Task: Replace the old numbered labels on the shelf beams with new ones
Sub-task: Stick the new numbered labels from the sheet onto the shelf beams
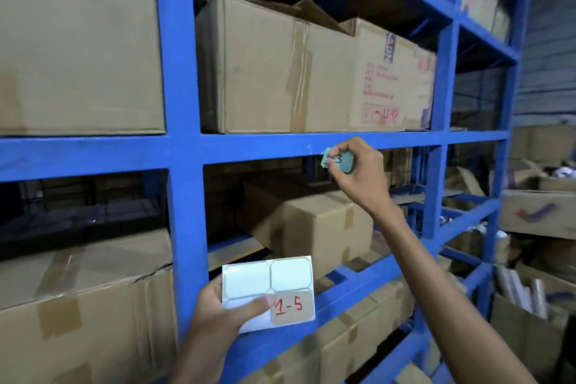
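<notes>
My right hand (358,171) is raised to the blue shelf beam (249,146) and pinches a small pale green label (338,162) with red writing, partly curled between thumb and fingers at the beam's lower edge. Whether the label still sticks to the beam I cannot tell. Lower down, my left hand (218,312) holds a white sticker sheet (268,290) with my thumb across its lower part. On the sheet's bottom right sits a tan label (291,307) with "1-5" in red. The other sticker places on the sheet look blank.
The blue rack's upright post (180,103) stands left of my hands. Cardboard boxes (280,72) fill the shelves above and below the beam. More open boxes (536,212) with rolled goods stand at the right, beyond the rack's end.
</notes>
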### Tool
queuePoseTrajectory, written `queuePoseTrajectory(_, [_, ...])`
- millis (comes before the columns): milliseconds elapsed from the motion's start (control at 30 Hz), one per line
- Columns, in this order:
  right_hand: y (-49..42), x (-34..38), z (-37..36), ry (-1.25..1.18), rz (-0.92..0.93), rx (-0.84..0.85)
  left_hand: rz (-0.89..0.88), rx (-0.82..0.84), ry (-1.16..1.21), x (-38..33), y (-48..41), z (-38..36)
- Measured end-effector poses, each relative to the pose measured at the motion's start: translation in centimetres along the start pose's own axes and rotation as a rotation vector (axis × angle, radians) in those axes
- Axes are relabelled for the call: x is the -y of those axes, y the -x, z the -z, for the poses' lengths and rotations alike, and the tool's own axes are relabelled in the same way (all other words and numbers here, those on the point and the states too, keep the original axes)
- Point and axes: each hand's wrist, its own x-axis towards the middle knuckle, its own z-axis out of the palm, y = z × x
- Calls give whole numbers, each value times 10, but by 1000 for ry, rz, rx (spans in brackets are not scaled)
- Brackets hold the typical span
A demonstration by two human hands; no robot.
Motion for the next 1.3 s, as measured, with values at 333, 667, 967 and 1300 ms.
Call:
queuePoseTrajectory(333, [-48, -32, -33, 67, -47, 197, -38, 119, 79, -27, -23, -41])
queuePoseTrajectory(667, [-40, -27, -58, 61, -62, 194, -8, 63, 48, -31, -19, -33])
queuePoseTrajectory(967, [-39, -25, -64, 74, -87, 160, -13, 10, 45, -32, -15, -23])
queuePoseTrajectory(1300, [-41, -31, -62, 165, -163, 142, -20, -24, 47, -26, -11, -19])
